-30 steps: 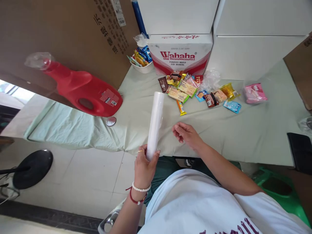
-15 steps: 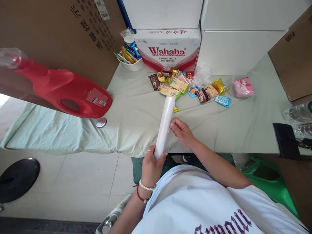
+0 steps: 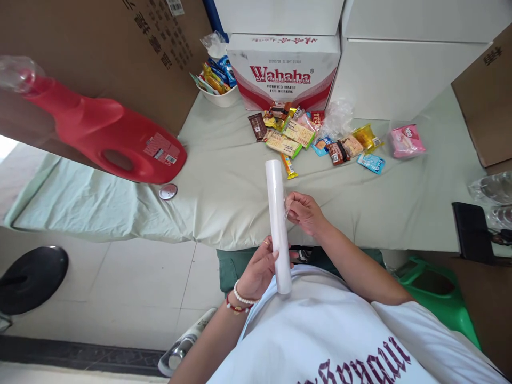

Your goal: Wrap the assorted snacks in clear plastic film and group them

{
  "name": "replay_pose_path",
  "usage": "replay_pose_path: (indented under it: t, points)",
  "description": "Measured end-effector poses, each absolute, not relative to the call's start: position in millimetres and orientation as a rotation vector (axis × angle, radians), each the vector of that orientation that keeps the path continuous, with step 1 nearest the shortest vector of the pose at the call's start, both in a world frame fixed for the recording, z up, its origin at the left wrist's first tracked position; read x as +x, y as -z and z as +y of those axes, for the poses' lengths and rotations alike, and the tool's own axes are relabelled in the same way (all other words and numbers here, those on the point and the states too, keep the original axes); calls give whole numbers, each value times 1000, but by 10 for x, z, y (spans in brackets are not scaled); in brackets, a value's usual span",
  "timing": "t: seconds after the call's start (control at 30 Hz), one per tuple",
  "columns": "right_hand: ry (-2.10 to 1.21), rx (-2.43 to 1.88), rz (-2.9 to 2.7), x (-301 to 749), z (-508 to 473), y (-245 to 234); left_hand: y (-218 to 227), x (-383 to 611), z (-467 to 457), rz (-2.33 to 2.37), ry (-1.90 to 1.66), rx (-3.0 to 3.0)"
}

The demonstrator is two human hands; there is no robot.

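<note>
A long white roll of clear plastic film (image 3: 277, 213) stands tilted in front of my body, over the table's front edge. My left hand (image 3: 262, 264) is wrapped round its lower half, with the bottom end sticking out below the palm. On the roll's right side, my right hand (image 3: 304, 213) pinches a thin, clear bit of the film. Just past the roll's top end lie several wrapped snacks: a yellow and orange stick packet (image 3: 289, 166), cracker packs (image 3: 283, 144) and a dark brown packet (image 3: 257, 127).
A red jug (image 3: 128, 144) leans at the left, a round tin (image 3: 167, 191) beside it. Behind the snacks stand a Wahaha box (image 3: 282, 58) and a white bowl of sachets (image 3: 220, 98). A pink packet (image 3: 408, 141) and black phone (image 3: 472, 232) lie to the right.
The roll has turned more upright and slid down through my left hand, so its lower end now shows. My right hand has shifted slightly right, with clear film now visible at its fingertips.
</note>
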State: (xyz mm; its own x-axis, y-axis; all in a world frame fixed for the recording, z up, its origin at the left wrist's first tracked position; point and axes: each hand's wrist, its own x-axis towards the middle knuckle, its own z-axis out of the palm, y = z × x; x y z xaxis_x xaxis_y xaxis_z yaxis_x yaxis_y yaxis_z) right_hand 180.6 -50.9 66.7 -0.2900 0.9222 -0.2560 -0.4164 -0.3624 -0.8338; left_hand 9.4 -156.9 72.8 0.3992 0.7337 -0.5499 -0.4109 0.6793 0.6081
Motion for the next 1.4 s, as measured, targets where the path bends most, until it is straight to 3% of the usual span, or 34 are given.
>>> replay_pose_path:
  t: [0.2, 0.47, 0.97, 1.2, 1.4]
  points:
    - [-1704, -1014, -898, 1841, -526, -662, -618, 234, -1441, 932, -831, 307]
    - [-1637, -1057, -983, 2008, -513, -599, -585, 287, -1424, 1256, -1028, 683]
    - [-1731, -1092, -757, 2185, -580, -479, -704, 296, -1358, 1055, -852, 371]
    - [-1446, -1302, -914, 1885, -829, -379, -643, 388, -1383, 1102, -932, 395]
    - [-1015, -1568, -1222, 1681, -914, -362, -594, 478, -1396, 1121, -1016, 295]
